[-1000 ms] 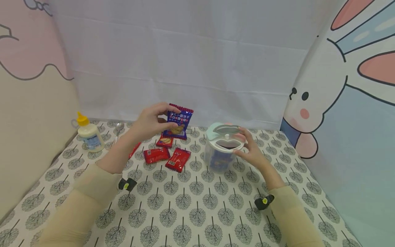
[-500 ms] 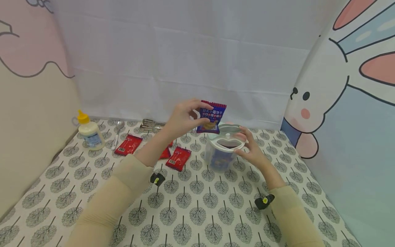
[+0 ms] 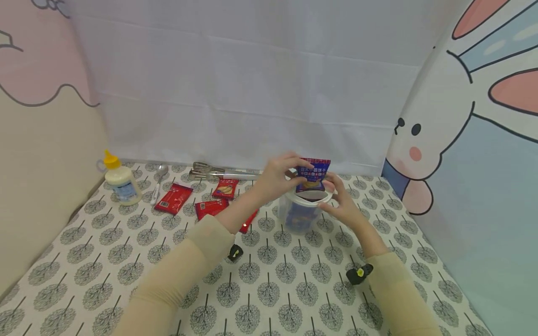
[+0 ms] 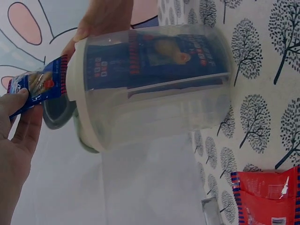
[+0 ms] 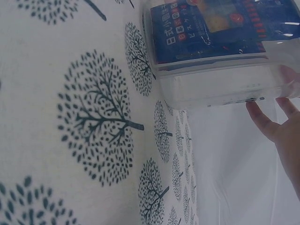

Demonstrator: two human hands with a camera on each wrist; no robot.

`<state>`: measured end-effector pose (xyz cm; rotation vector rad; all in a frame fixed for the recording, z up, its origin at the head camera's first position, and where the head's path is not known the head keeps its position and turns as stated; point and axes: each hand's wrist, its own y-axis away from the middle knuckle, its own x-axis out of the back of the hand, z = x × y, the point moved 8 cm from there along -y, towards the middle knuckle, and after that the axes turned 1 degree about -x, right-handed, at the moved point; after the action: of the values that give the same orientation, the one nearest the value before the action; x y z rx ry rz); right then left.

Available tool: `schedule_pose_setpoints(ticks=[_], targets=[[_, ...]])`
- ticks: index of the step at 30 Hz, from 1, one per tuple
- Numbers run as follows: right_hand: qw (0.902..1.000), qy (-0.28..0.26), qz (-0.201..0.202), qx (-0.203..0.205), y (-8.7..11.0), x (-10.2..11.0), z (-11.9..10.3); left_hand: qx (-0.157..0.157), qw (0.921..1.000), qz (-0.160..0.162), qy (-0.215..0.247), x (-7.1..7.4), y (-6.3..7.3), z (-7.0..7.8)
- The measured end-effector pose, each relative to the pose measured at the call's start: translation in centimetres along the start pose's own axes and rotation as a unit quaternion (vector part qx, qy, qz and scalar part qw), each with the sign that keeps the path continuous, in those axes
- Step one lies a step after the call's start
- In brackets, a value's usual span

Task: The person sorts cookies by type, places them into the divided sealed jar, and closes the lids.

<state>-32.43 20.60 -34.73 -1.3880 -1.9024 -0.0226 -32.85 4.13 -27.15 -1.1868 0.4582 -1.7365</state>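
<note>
My left hand [image 3: 278,179] pinches a blue biscuit packet [image 3: 312,175] between thumb and fingers, right over the open mouth of a clear lidded container [image 3: 299,217]. In the left wrist view the packet's lower edge [image 4: 60,77] is at the container's white rim [image 4: 75,75]. Blue packets [image 4: 173,56] show through the wall inside the container. My right hand [image 3: 345,205] holds the rim from the right, thumb in front and fingers at the raised flap, which the packet mostly hides. In the right wrist view its fingertips [image 5: 262,122] lie against the container's side.
Several red packets [image 3: 173,198] lie left of the container, one partly under the left forearm in view. Behind them are metal tongs [image 3: 227,173]. A spoon [image 3: 159,184] and a yellow-capped bottle [image 3: 123,181] stand further left. A white cloth backs the table.
My left hand has carried the blue packet rightward, from over the red packets to the container's mouth, and lowered it there. My right hand has stayed at the rim.
</note>
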Motion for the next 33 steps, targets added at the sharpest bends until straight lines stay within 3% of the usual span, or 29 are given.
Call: schedule_pose_setpoints(ticks=[4, 10, 13, 15, 18, 25, 31, 33], targets=[[1.0, 0.003, 0.001, 0.001, 0.1, 0.0, 0.0, -0.002, 0.9994, -0.032, -0.012, -1.4, 0.8, -0.6], [0.9999, -0.001, -0.002, 0.011, 0.0, -0.1, -0.2, -0.028, 0.9929, -0.081, -0.083, -2.7, 2.0, -0.9], [0.9999, -0.007, -0.005, 0.012, 0.0, -0.1, -0.1, -0.056, 0.9841, -0.105, -0.131, -3.2, 2.5, -0.7], [0.9999, -0.01, -0.005, 0.008, 0.0, 0.0, 0.0, -0.068, 0.9743, -0.123, -0.176, -3.7, 2.9, -0.8], [0.9999, -0.01, -0.005, 0.004, 0.1, -0.1, 0.0, -0.068, 0.9627, -0.145, -0.218, -4.2, 3.5, -1.1], [0.9999, -0.008, -0.005, -0.008, 0.2, -0.1, 0.1, -0.043, 0.9586, -0.167, -0.226, -4.4, 3.9, -1.6], [1.0, -0.004, -0.004, -0.006, 0.2, -0.1, 0.1, -0.063, 0.9346, -0.203, -0.285, -4.8, 4.2, -1.3], [1.0, -0.001, -0.004, -0.003, 0.2, -0.1, 0.1, -0.072, 0.9322, -0.204, -0.29, -4.8, 4.4, -1.1]])
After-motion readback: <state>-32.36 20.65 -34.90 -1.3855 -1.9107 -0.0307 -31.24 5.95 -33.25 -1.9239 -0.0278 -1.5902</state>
